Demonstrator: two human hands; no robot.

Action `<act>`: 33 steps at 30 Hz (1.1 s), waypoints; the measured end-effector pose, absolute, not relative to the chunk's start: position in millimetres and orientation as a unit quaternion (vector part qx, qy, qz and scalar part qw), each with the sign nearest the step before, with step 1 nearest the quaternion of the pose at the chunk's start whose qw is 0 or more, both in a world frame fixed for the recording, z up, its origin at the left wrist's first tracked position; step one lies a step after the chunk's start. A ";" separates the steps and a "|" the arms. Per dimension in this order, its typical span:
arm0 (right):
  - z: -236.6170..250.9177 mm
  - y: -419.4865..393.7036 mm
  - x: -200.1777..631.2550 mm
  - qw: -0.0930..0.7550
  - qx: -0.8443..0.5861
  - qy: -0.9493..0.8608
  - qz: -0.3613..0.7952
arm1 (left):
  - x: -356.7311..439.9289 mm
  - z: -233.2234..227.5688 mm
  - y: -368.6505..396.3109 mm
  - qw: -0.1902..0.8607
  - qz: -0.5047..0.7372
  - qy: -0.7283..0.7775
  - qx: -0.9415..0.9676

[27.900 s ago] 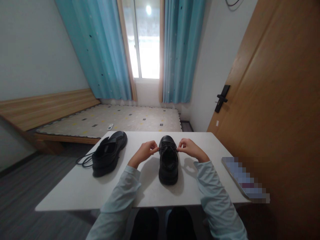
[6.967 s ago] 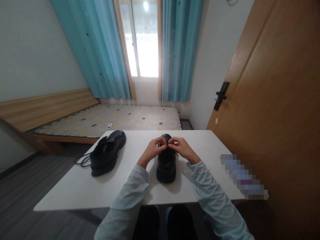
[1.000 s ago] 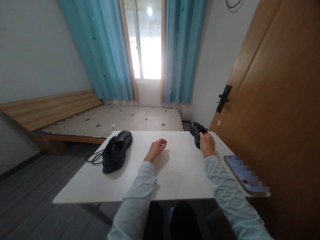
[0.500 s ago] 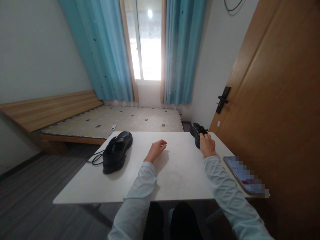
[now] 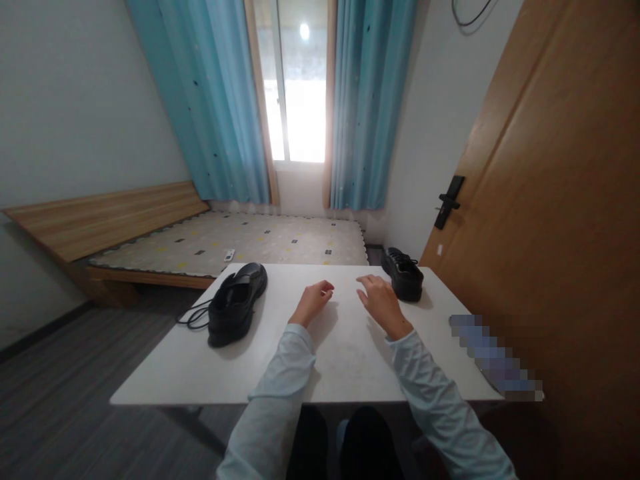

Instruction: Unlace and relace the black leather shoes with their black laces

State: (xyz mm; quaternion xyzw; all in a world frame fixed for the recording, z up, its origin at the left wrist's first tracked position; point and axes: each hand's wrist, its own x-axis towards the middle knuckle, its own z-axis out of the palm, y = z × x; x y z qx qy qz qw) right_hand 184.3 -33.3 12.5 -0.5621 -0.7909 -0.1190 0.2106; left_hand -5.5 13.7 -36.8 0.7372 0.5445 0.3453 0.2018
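Two black lace-up shoes rest on a white table (image 5: pixel 345 373). The left shoe (image 5: pixel 234 308) sits near the table's left side, its laces trailing over the edge. At the far right corner is the right shoe (image 5: pixel 406 275), toe toward the window. My left hand (image 5: pixel 314 300) hovers over the middle of the table, fingers loosely curved, thumb apart, holding nothing. Just left of the right shoe, my right hand (image 5: pixel 379 301) is open and empty, its fingers spread toward my left hand.
A phone-like flat device (image 5: pixel 493 357), partly pixelated, lies along the right table edge. Close by on the right stands a wooden door (image 5: pixel 550 200) with a black handle. Behind the table is a bed (image 5: pixel 280 240) with a small white remote (image 5: pixel 229 255) on it.
My right hand has let go of the right shoe and moved left, its fingers opening. The shoe stays at the far right corner. My left hand keeps about the same pose.
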 end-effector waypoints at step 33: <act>-35.6 -36.0 173.1 0.249 -0.460 -0.848 0.088 | -77.5 29.7 -82.9 -0.233 0.108 0.791 0.556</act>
